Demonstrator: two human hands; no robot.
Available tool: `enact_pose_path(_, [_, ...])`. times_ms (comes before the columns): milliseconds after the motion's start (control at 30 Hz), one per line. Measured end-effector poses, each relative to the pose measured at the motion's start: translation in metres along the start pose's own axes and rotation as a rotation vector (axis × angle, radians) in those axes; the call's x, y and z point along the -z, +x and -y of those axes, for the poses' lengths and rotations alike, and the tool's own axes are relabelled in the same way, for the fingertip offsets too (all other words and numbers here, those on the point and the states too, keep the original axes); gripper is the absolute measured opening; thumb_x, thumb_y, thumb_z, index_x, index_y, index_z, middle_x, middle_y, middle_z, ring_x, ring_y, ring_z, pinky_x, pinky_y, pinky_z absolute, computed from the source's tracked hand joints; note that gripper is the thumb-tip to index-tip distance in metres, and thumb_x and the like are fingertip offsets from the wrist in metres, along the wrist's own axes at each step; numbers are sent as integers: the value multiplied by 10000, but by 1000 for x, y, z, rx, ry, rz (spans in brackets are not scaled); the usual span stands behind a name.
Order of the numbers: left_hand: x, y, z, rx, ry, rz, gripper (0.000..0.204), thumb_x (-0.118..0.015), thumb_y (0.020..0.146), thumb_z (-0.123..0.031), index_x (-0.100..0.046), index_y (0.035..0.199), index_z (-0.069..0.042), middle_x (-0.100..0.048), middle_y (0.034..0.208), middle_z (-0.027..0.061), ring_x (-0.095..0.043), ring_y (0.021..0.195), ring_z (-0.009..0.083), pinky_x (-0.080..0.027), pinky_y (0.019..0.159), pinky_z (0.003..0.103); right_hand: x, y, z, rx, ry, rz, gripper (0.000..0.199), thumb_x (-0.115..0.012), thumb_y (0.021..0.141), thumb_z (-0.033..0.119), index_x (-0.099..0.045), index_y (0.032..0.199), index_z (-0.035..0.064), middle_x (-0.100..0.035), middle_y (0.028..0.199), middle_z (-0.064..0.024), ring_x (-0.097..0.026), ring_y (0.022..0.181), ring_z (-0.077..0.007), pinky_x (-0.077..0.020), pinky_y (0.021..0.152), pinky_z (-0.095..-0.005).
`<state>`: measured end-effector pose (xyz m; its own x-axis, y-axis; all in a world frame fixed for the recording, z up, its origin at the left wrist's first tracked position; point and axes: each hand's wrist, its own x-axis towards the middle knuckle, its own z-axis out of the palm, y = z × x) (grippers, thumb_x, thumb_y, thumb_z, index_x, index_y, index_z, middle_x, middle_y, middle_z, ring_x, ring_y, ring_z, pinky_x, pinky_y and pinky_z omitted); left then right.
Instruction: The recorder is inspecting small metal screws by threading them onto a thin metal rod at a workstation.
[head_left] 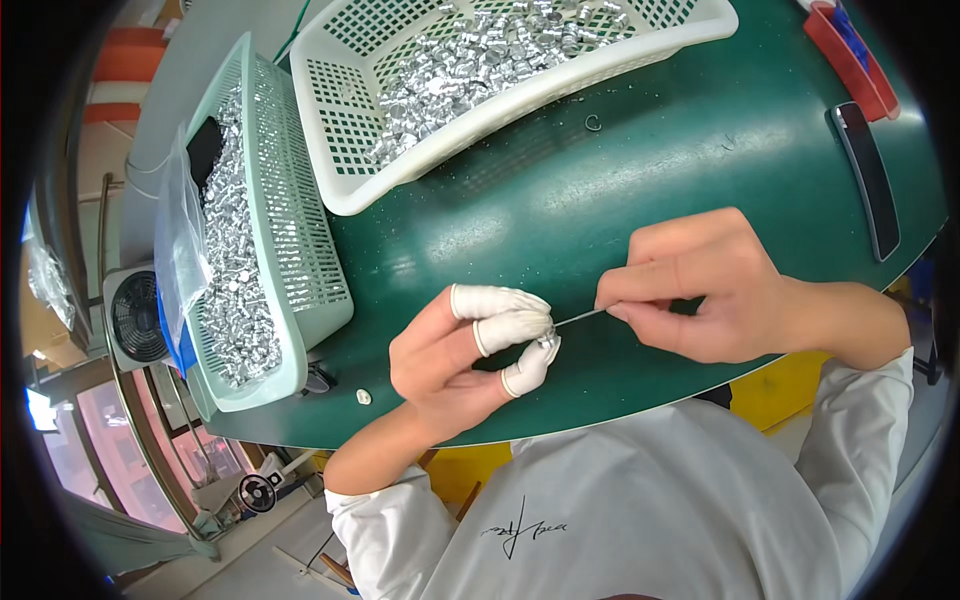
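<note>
White finger cots cover the thumb and two fingers of my left hand [460, 345], which pinches a small shiny metal part [547, 339]. Most of that part is hidden by the fingertips. My right hand [705, 290] is closed on a thin metal rod [580, 318] between thumb and forefinger. The rod's far end reaches the metal part; whether it goes inside, I cannot tell. Both hands are above the green table near its front edge.
A white basket [340, 190] of small metal parts stands at the back, beside a pale green basket [290, 230] full of similar pieces. At right lie a dark flat bar-shaped object [866, 180] and a red bin [850, 60]. A finger cot [364, 397] lies near the front edge.
</note>
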<state>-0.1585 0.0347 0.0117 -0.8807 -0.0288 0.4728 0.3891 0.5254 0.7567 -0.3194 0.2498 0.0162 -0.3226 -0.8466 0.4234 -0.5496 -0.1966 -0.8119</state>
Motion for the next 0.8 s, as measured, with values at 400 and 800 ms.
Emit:
enact_pose_path(400, [3,0,0,-232,133,-5,320,-842,713,107,-764,1018,46,-730,967,153,-743,817,219,-626,696,284,17,9,9,-737,635,146,113,-732,906,-14,-804,993,-2,-718,780,-30,-546,632,-20,-390,550,-215])
enact_pose_path(800, [0,0,-4,174,-165,-17,328,-835,678,123,-750,988,58,-716,957,143,-719,843,220,-590,721,315,2,3,-3,196,-336,-15,283,-818,700,15,-781,970,91,-522,640,18,-467,441,-123,-326,382,-277])
